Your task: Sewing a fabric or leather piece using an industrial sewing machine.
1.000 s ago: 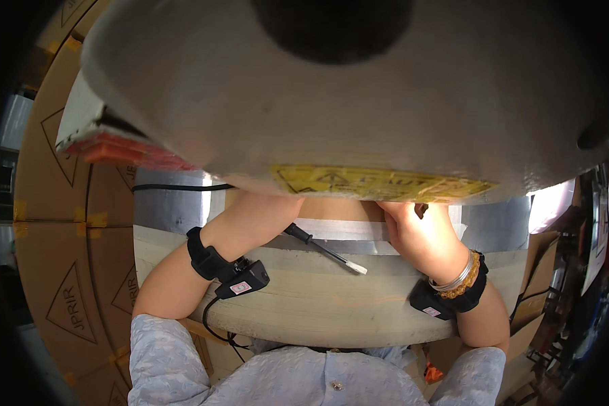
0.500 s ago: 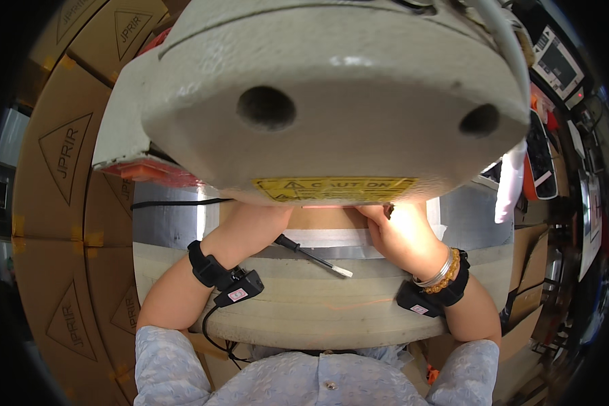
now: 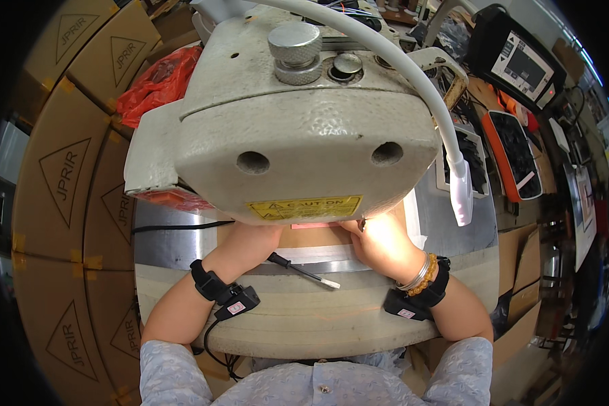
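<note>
Two hands in, one pink strip [image 3: 312, 226] between them — right under your machine head [image 3: 304, 145].
From the left, you've at least six brown cartons [image 3: 64, 183], then one red plastic bag [image 3: 157, 82], contents hidden; your left hand [image 3: 257, 239] is tucked in near the strip's left end, fingers behind the machine, so how far open it is, or what it holds, I can't tell; one black-handled tool [image 3: 298, 268] lies just beside it; now your right hand [image 3: 384, 243], thumb side by the strip's right end — spread and grip hidden too; and further right, two trays, one white tray [image 3: 442, 177] with dark pieces, one orange-rimmed tray [image 3: 499, 161] with dark contents and a pale strip.
</note>
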The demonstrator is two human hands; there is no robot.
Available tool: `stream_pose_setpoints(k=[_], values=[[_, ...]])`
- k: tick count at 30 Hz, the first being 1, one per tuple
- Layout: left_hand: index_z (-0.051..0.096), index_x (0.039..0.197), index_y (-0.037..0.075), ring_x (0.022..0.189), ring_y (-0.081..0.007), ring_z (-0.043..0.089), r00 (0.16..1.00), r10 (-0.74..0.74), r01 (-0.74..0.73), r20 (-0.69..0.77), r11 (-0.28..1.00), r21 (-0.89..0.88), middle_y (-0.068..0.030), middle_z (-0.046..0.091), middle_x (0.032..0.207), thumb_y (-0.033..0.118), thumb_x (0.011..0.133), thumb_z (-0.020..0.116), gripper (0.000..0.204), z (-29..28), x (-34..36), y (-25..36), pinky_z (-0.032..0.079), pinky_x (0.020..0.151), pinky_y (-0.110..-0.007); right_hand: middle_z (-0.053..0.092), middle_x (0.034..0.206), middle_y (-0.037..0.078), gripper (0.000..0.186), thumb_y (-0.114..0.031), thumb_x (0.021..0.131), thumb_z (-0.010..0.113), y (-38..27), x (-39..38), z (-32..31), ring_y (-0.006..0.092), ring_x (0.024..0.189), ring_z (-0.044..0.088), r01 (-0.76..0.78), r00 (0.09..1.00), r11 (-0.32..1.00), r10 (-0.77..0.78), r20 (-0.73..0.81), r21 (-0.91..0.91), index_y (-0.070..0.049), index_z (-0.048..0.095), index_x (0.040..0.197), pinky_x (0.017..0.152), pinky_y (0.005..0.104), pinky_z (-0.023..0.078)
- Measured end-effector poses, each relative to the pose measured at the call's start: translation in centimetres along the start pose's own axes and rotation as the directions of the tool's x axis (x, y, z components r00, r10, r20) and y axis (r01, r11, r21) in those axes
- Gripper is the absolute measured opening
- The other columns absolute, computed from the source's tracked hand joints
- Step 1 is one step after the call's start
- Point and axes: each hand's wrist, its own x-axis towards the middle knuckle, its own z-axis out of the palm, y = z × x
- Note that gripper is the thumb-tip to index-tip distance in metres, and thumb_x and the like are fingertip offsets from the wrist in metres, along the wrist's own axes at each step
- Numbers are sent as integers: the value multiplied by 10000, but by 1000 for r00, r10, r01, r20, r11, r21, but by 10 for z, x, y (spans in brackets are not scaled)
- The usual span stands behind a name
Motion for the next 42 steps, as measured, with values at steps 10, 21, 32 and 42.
stream_pose_setpoints(k=[10,21,32,42], values=[[637,1155,41,1043,-370,602,996,77,-76,42,997,-10,-184,633,1114,-15,869,517,315,2,0,-6,482,888,-454,579,824,159,147,-105,908,577,-3,0,-1,308,773,597,-184,983,963,180,41,195,35,542,885,740,374,503],[712,1140,185,1086,-335,597,1000,1,0,24,999,-44,-122,653,1161,11,885,547,351,5,2,-5,462,926,-428,578,819,170,274,-236,952,595,-4,1,1,326,769,589,-225,974,952,221,46,208,23,519,906,741,385,482],[685,1186,152,1126,-352,569,981,-93,111,170,989,-97,-153,620,1219,21,898,530,353,-4,5,2,445,959,-439,582,855,149,189,-162,932,616,-5,1,2,311,796,617,-117,993,991,114,41,71,15,638,996,727,386,509],[491,1311,-23,1220,-416,448,987,87,-94,139,994,50,-229,490,1285,219,915,591,475,-16,-1,28,337,1046,-514,545,1002,200,394,-191,749,791,13,6,-25,378,928,573,-244,967,963,250,40,-113,0,590,1030,812,440,490]])
